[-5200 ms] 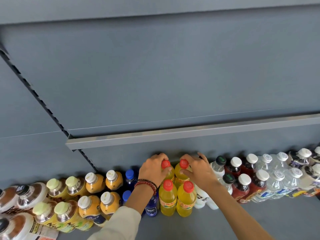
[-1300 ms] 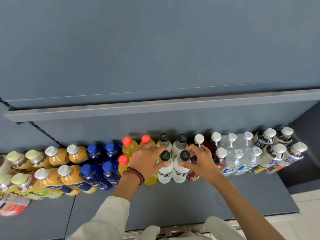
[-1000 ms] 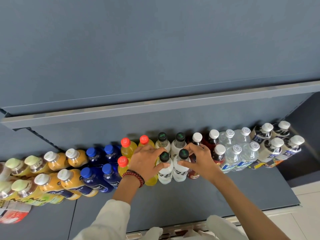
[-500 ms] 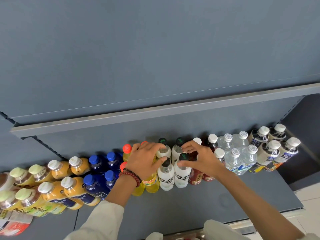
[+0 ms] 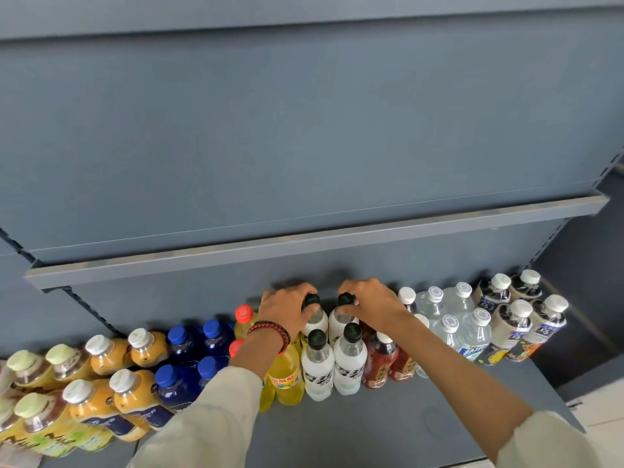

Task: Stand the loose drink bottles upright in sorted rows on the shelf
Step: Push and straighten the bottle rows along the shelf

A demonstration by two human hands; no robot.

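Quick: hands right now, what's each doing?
Left hand: grips the left rear black-capped bottle.
Right hand: grips the right rear black-capped bottle.

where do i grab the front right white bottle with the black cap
Pinch the black cap and neck of the front right white bottle from straight above. It stands upright, packed between the front left white bottle and a red bottle, the rear right white bottle behind, so its flanks are blocked; only top and front are free.

We're seeing a grey shelf (image 5: 371, 430) with upright drink bottles (image 5: 350, 361) two rows deep along its back (orange, blue, yellow, white, red, clear).
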